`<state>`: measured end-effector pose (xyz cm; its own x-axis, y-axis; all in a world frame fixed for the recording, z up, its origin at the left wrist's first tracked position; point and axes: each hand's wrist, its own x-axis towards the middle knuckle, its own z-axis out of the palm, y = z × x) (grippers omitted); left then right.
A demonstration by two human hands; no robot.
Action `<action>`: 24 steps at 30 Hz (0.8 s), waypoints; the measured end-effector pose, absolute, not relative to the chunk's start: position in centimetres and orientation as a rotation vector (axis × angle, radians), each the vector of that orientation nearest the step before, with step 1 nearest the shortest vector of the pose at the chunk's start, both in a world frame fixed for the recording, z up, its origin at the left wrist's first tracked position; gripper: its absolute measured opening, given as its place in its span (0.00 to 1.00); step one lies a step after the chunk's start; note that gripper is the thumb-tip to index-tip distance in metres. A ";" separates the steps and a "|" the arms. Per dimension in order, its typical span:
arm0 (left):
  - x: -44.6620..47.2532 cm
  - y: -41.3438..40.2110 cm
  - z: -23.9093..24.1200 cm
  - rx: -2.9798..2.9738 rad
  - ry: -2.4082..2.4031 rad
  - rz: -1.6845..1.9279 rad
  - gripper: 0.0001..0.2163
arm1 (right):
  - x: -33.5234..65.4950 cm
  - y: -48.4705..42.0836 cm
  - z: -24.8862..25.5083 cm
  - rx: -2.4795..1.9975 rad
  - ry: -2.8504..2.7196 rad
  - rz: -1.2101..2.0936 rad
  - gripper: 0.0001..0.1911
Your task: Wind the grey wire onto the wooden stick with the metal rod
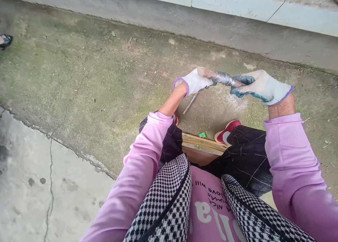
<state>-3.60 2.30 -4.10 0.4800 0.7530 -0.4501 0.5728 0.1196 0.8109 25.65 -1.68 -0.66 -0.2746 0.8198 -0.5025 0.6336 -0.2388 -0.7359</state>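
The person sits on a low wooden seat and holds a short rod out in front, level with the ground, at about twelve o'clock from the knees. The rod is wound with a shiny, silvery coil along its middle, and its bare end points toward nine o'clock.

The left hand, in a white knit glove with a purple cuff, closes around the bare end; its fingers curl under the rod and hold it. The right hand, in a white glove with a blue-green coated palm, grips the other end at three o'clock, with the fingers wrapped snug over the rod. Both hands hold the same piece, one at each end, with the coil between them.

The work looks like winding or tightening the coil. To do it well, I judge that the left hand should act as the steady anchor while the right turns, keeping the rod level so the turns lie side by side and do not ride over one another. The coated palm gives the better grip, so the twisting is best done from that side.

A second thin stick lies on the mossy concrete at about six o'clock from the left hand, near a red shoe. Loose turns slipping off the bare end seem the main risk.
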 end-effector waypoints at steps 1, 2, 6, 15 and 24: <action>-3.4 2.0 -4.0 1.537 1.207 0.177 0.12 | 25.3 -1.5 -0.7 -1.761 -1.770 1.514 0.25; -3.2 1.7 -3.9 1.520 1.225 0.171 0.11 | 25.0 -1.3 -0.8 -1.764 -1.736 1.481 0.21; -2.8 0.8 -3.1 1.495 1.222 0.191 0.06 | 23.8 -0.2 -1.5 -1.865 -1.819 1.259 0.12; -2.6 0.8 -2.4 1.505 1.252 0.104 0.15 | 22.0 1.5 -1.8 -2.274 -2.440 0.857 0.13; -3.7 1.4 -0.4 1.645 1.317 0.081 0.20 | 23.8 0.7 -2.0 -2.343 -2.612 1.056 0.18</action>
